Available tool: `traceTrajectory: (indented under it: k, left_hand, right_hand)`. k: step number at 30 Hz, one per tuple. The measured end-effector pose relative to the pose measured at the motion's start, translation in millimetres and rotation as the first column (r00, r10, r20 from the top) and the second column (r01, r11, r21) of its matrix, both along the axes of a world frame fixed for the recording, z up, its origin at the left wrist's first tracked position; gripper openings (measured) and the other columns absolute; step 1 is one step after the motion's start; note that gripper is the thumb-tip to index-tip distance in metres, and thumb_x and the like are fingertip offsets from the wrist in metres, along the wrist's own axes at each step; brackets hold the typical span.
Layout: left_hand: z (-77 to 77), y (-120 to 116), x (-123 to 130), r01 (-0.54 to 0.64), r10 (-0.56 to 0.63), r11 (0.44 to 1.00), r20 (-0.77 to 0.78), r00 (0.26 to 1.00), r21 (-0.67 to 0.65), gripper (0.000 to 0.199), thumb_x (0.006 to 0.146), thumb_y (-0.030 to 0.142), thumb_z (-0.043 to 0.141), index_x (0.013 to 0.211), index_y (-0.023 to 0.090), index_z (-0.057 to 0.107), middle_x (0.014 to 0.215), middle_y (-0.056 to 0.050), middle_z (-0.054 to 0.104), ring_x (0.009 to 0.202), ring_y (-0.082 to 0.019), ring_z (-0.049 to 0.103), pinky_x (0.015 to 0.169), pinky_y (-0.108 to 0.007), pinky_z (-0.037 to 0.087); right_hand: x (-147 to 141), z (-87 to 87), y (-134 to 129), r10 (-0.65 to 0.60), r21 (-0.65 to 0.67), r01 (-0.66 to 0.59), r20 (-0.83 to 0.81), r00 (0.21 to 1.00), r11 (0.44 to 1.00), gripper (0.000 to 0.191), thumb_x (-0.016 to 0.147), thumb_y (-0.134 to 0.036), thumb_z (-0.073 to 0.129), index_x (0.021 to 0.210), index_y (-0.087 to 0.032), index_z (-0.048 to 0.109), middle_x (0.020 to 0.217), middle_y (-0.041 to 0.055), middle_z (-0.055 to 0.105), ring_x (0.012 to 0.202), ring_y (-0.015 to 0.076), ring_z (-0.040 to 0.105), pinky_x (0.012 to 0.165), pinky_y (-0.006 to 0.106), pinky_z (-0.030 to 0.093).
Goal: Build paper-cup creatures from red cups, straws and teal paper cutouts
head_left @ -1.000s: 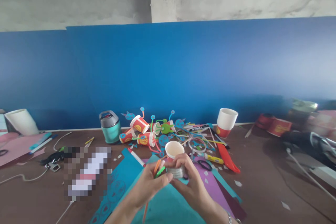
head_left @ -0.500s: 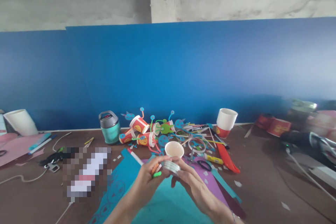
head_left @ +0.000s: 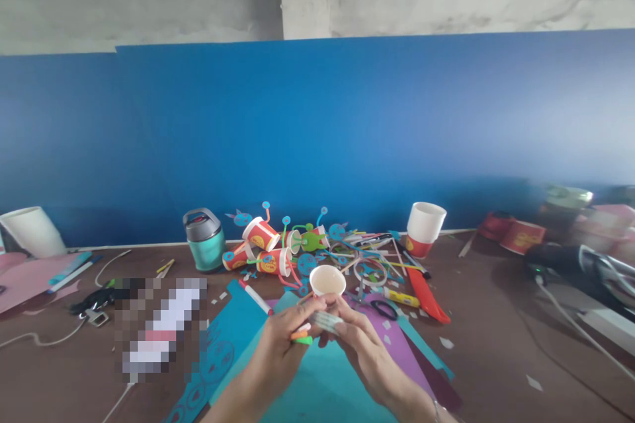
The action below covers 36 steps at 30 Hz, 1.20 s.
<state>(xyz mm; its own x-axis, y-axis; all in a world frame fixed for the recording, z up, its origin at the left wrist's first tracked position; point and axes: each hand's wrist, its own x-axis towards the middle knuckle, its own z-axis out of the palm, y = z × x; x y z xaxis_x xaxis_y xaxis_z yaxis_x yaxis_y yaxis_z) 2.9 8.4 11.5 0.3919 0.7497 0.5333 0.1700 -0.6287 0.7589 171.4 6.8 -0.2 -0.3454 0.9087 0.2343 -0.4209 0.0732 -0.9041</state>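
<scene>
Both hands meet above a teal sheet [head_left: 322, 383], just in front of an upright white paper cup [head_left: 328, 280]. My left hand [head_left: 285, 337] is closed around several straws [head_left: 300, 336], whose orange and green ends stick out beside its fingers. Between the fingertips of both hands is a small pale roll of tape [head_left: 327, 322], slightly blurred. My right hand [head_left: 364, 347] pinches the right side of that roll. Whether a strip of tape is pulled out cannot be made out.
Behind lie decorated red cups [head_left: 261, 234], a tape ring [head_left: 371, 272], black-handled scissors [head_left: 384, 308] and a yellow glue stick [head_left: 403, 298]. A teal flask [head_left: 205, 244] stands left, stacked white cups [head_left: 425, 228] right. Paper scraps [head_left: 446, 342] dot the brown table [head_left: 496, 357].
The roll between my fingers has tilted and is seen more edge-on. The straw ends in my left hand now show lower and slightly to the right. The whole view has shifted a little.
</scene>
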Motion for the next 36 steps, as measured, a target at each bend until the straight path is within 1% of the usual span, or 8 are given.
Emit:
traceTrajectory:
  k: [5,10,13,17,22,26,31,36]
  left_hand:
    - [-6.9,0.4,-1.3,-0.012,0.017,0.998,-0.071,0.997,0.063,0.039,0.093,0.02,0.045,0.131,0.026,0.051,0.116,-0.007,0.068,0.092,-0.017,0.066,0.083,-0.025,0.05]
    - [-7.2,-2.3,-0.5,0.01,0.004,0.99,-0.098,0.995,0.144,0.038,0.094,0.021,0.044,0.131,0.028,0.049,0.099,-0.005,0.071,0.085,-0.016,0.066,0.078,-0.024,0.051]
    - [-7.6,-3.2,-0.4,0.046,-0.021,0.977,-0.121,0.992,0.208,0.042,0.094,0.023,0.044,0.135,0.029,0.044,0.104,-0.006,0.07,0.086,-0.016,0.067,0.076,-0.023,0.053]
    - [-7.8,-2.6,-1.1,-0.061,0.091,0.971,-0.123,0.988,0.23,0.038,0.094,0.026,0.042,0.132,0.027,0.046,0.117,-0.009,0.067,0.101,-0.019,0.065,0.082,-0.025,0.052]
    - [-5.2,-2.2,-2.3,-0.191,0.212,0.97,-0.141,0.967,0.148,0.029,0.094,0.028,0.04,0.117,0.022,0.057,0.104,-0.01,0.071,0.09,-0.019,0.068,0.078,-0.027,0.054]
    - [-3.5,-3.7,-2.1,-0.213,0.237,0.961,-0.133,0.962,0.174,0.027,0.094,0.032,0.041,0.113,0.022,0.057,0.095,-0.008,0.073,0.08,-0.018,0.07,0.073,-0.026,0.055]
    - [-8.1,-4.4,-4.3,-0.164,0.21,0.957,-0.185,0.96,0.239,0.028,0.094,0.033,0.041,0.117,0.023,0.052,0.106,-0.008,0.072,0.086,-0.018,0.07,0.074,-0.024,0.055]
    - [-14.5,-6.0,-4.8,-0.161,0.211,0.959,-0.207,0.955,0.233,0.027,0.093,0.03,0.042,0.118,0.024,0.051,0.103,-0.006,0.072,0.086,-0.018,0.07,0.076,-0.025,0.055]
  right_hand:
    - [-0.2,0.8,1.2,-0.047,0.003,0.047,0.022,0.999,0.999,0.016,0.078,-0.037,0.064,0.07,-0.023,0.069,0.079,0.0033,0.057,0.075,0.0184,0.05,0.071,0.031,0.043]
    - [0.8,-5.0,2.3,-0.075,0.008,0.075,0.036,0.996,0.997,0.018,0.077,-0.034,0.063,0.063,-0.022,0.063,0.072,0.0016,0.054,0.073,0.0184,0.049,0.071,0.031,0.041]
    - [0.3,-6.9,2.4,-0.077,0.006,0.077,0.007,0.997,0.997,0.021,0.075,-0.037,0.067,0.06,-0.023,0.06,0.073,0.0018,0.056,0.074,0.019,0.049,0.072,0.031,0.041]
    - [-1.0,0.5,1.8,0.04,0.0,-0.04,-0.029,0.999,0.999,0.015,0.081,-0.036,0.062,0.075,-0.023,0.065,0.082,0.0038,0.06,0.081,0.0203,0.053,0.079,0.034,0.042]
    - [0.1,9.3,0.6,0.158,0.039,-0.156,-0.048,0.986,0.987,0.029,0.087,-0.032,0.052,0.109,-0.017,0.064,0.099,0.0095,0.064,0.093,0.0234,0.056,0.083,0.038,0.043]
    - [2.0,8.4,0.3,0.145,0.026,-0.144,-0.048,0.988,0.989,0.023,0.088,-0.032,0.054,0.105,-0.02,0.064,0.102,0.0075,0.061,0.094,0.022,0.054,0.084,0.036,0.042]
    - [2.3,8.3,0.6,0.134,0.032,-0.133,-0.063,0.989,0.991,0.016,0.085,-0.028,0.056,0.098,-0.022,0.063,0.102,0.0056,0.058,0.101,0.0223,0.05,0.093,0.037,0.037]
    - [2.3,8.8,-2.7,0.097,0.033,-0.097,0.001,0.995,0.995,0.016,0.088,-0.028,0.052,0.099,-0.022,0.062,0.095,0.0046,0.055,0.092,0.0202,0.049,0.085,0.033,0.04]
